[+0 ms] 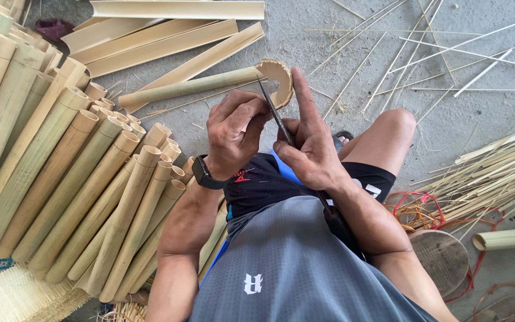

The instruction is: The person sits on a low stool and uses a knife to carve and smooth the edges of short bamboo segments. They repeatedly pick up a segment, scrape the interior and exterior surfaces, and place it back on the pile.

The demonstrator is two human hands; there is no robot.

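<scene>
A split length of bamboo [198, 84] lies across my lap, its curved cut end pointing away from me. My left hand [233, 134] grips the bamboo near that end, fingers curled over it. My right hand [308, 146] holds a dark thin knife blade [274, 112] whose tip is set into the rim of the bamboo's cut end, with the index finger stretched along the end. The knife's handle runs back under my right forearm. A black watch [204, 174] is on my left wrist.
Several whole bamboo tubes [73, 179] are stacked at my left. Split bamboo halves [168, 30] lie on the concrete floor ahead. Thin bamboo strips [496, 173] pile at the right, beside a round wooden stool [442, 256] and a short tube [508, 238].
</scene>
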